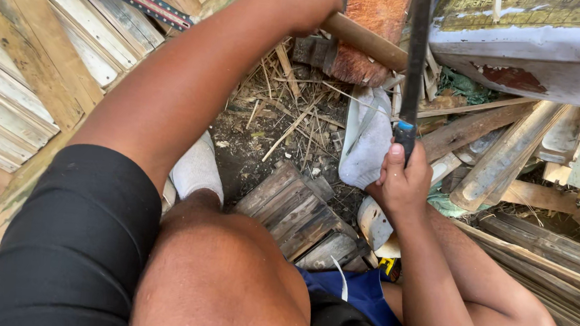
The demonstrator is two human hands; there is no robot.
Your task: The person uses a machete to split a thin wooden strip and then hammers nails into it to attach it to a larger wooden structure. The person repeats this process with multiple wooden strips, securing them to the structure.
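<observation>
The left hand (pixel 301 2) is wrapping its fingers around a wooden pole (pixel 362 37). The right hand (pixel 402 185) is clenching the black, blue-tipped handle (pixel 406 134) of a tool.

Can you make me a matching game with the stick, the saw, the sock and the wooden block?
Things:
1. wooden stick
2. saw
3. sock
4. wooden block

Clues:
A. white, on a foot
B. held by the left hand
C. lies on the ground between the legs
D. blue-tipped handle held by the right hand

Pairs: 1-B, 2-D, 3-A, 4-C
</observation>
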